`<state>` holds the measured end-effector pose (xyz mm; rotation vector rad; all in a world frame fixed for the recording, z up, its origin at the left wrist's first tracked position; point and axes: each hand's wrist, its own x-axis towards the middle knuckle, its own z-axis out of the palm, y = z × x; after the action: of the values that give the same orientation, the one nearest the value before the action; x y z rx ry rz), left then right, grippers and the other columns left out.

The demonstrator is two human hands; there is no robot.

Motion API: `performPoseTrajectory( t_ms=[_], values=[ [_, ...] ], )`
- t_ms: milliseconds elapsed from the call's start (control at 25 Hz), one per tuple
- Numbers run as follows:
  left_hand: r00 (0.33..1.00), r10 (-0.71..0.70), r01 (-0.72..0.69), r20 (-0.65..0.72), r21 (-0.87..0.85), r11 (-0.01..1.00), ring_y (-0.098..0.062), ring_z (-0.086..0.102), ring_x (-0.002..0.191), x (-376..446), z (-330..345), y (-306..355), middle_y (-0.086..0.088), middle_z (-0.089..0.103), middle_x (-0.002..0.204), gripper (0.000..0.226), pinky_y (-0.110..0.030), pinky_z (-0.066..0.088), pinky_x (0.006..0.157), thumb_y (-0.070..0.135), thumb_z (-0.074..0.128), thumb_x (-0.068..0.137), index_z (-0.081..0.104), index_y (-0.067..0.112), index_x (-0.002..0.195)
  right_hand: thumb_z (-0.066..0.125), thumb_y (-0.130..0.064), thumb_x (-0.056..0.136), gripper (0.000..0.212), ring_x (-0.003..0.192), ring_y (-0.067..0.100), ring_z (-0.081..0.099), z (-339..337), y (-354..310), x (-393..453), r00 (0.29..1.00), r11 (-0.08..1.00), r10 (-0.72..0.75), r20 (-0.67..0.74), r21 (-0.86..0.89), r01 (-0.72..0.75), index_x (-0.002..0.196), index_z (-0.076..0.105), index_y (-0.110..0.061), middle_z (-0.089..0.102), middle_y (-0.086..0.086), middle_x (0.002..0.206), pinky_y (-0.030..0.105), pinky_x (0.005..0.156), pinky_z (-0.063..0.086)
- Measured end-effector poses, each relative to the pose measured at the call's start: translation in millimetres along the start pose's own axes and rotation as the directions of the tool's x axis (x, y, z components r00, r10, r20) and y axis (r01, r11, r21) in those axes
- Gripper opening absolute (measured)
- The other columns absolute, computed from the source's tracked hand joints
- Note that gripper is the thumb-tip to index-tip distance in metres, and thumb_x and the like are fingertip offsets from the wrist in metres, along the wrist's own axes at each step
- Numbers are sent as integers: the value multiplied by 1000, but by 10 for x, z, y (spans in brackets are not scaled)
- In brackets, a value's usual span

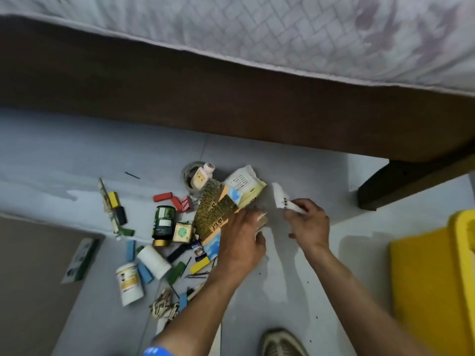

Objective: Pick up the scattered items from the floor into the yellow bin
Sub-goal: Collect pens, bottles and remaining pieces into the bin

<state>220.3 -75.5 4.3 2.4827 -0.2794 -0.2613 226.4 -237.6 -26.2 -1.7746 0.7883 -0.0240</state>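
Scattered items are lying in a loose heap on the pale grey floor (295, 265) beside the dark wooden bed frame (231, 106): a dark green cylindrical tin (163, 222), a white plastic bottle with a yellow label (129, 283), a white spool (153, 261), small coloured rectangular blocks in red (162, 196), blue (145, 273) and yellow (112, 199), and a thin booklet with a gold-patterned cover (213, 211).

Left hand (240, 240) is reaching down onto the near edge of that booklet, fingers blurred; it seems to be pressing or gathering at the cover, but whether anything is gripped I cannot tell.

Right hand (308, 222) is pinching a small white tube-like object with dark markings (281, 199), holding it clear of the floor, probably because that hand is nearer the bin.

Yellow plastic bin (431, 278) is sitting at the right edge, well apart from the heap, only partly in view.

Judgement: collection is at an early stage, with most of the heap not yet picked up. A shoe (281, 343) is showing at the bottom.
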Motion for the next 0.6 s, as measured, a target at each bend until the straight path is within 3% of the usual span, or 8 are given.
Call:
performPoseTrajectory(
  t_ms=[40, 160, 240, 280, 360, 480, 600],
  values=[
    [999, -3, -3, 38, 148, 989, -30, 43, 127, -6, 12, -31, -6, 47, 139, 68, -45, 38, 103, 16, 65, 76, 43, 25, 139, 75, -25, 70, 14, 63, 14, 66, -49, -21, -105, 1000, 998, 18, -8, 59, -18, 79, 69, -34, 67, -18, 70, 34, 44, 57],
    [935, -240, 135, 261, 363, 922, -38, 3, 147, 67, 111, -148, -4, 0, 162, 93, -66, 20, 110, 36, 66, 82, 5, 36, 153, 74, -22, 73, 20, 68, 9, 66, -207, -74, -310, 1000, 996, 29, -5, 87, -28, 83, 70, -39, 67, -20, 75, 30, 45, 56],
    [895, -306, 147, 323, 435, 889, -43, -20, 144, 139, 245, -234, -5, -29, 158, 101, -74, 16, 107, 44, 64, 86, -12, 37, 151, 73, -23, 74, 23, 71, 8, 66, -276, -20, -346, 1000, 999, 26, 4, 41, -27, 88, 70, -41, 67, -20, 81, 30, 47, 58],
    [908, -302, 159, 289, 430, 889, -45, -26, 141, 170, 289, -283, -6, -37, 154, 102, -75, 17, 106, 42, 64, 86, -15, 38, 150, 73, -22, 75, 24, 71, 7, 66, -293, 16, -347, 1000, 999, 24, 17, 30, -25, 90, 70, -41, 67, -20, 82, 30, 48, 58],
    [954, -271, 209, 129, 359, 910, -47, -24, 141, 210, 291, -408, -8, -38, 154, 105, -72, 22, 107, 33, 66, 85, -16, 38, 151, 72, -19, 75, 26, 69, 4, 66, -286, 103, -315, 999, 999, 23, 40, 27, -25, 90, 71, -40, 67, -20, 80, 29, 47, 57],
    [958, -278, 286, -69, 264, 921, -47, 1, 144, 127, 199, -685, -15, -17, 160, 111, -60, 28, 111, 28, 72, 77, -9, 38, 152, 71, -18, 74, 26, 66, 5, 65, -142, 166, -321, 997, 998, 53, 65, 36, -55, 89, 72, -39, 68, -18, 77, 27, 46, 56],
    [901, -428, 432, -74, 265, 862, -41, 23, 140, 15, 54, -872, -16, 7, 161, 106, -58, 32, 108, 40, 69, 79, -7, 37, 152, 72, -23, 72, 25, 71, 3, 65, 64, 169, -381, 991, 996, 71, 110, 54, -77, 88, 71, -41, 68, -23, 79, 26, 46, 55]
  ],
)
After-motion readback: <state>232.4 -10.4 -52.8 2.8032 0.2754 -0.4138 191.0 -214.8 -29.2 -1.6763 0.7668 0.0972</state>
